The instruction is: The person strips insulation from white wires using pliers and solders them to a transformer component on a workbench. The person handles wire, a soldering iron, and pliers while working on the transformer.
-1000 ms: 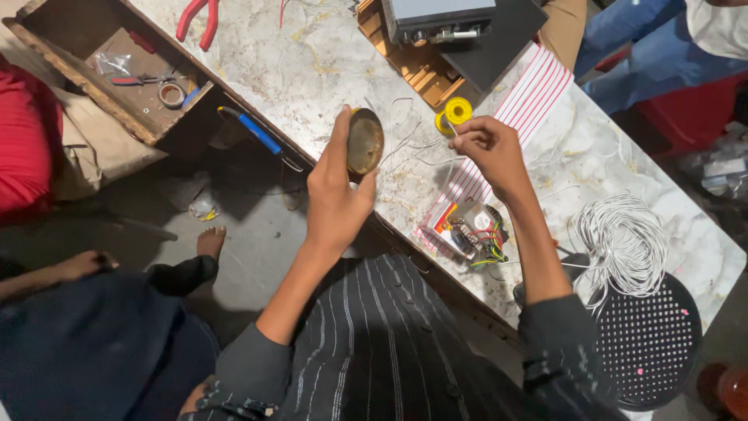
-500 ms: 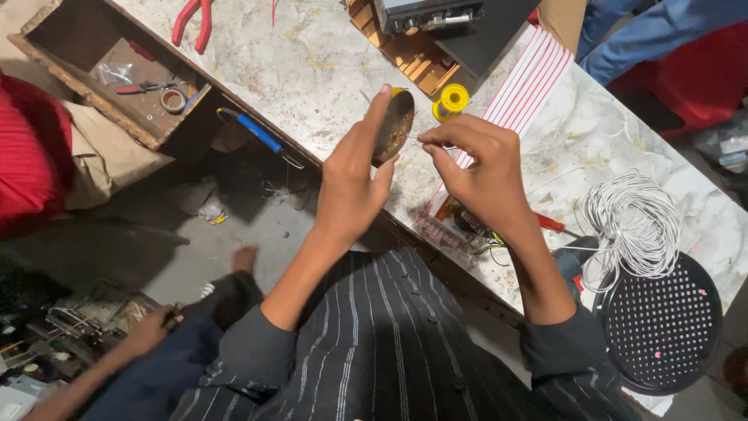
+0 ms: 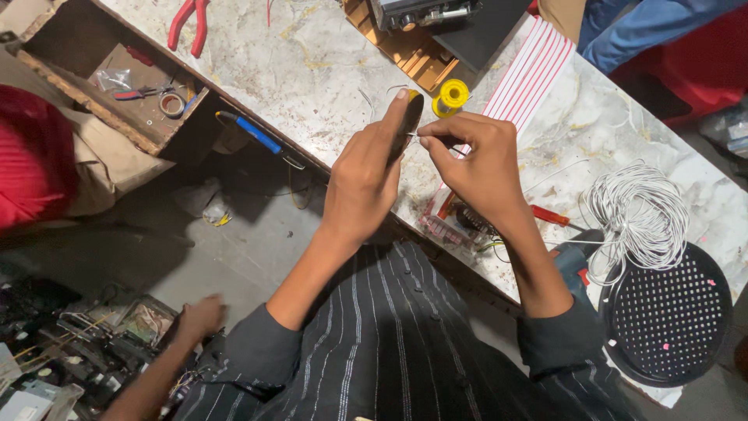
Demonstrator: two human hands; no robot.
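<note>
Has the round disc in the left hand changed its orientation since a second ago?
Yes. The disc in the left hand showed its flat face then; now it is edge-on, and sits closer to the yellow spool on the marble table.

A marble-patterned worktop (image 3: 312, 70) is seen w/ red-handled pliers (image 3: 187, 23) laid near its far edge, a yellow spool (image 3: 452, 97) beside a red-striped white cloth (image 3: 538, 70), and a wooden slatted tray (image 3: 405, 48) under a dark device. A coil of white wire (image 3: 635, 210) is laid nr a black perforated disc (image 3: 670, 316); a red-handled screwdriver (image 3: 549, 215) is set approx. between cloth and coil. A blue-handled tool (image 3: 253, 134) is left at the front edge.
</note>
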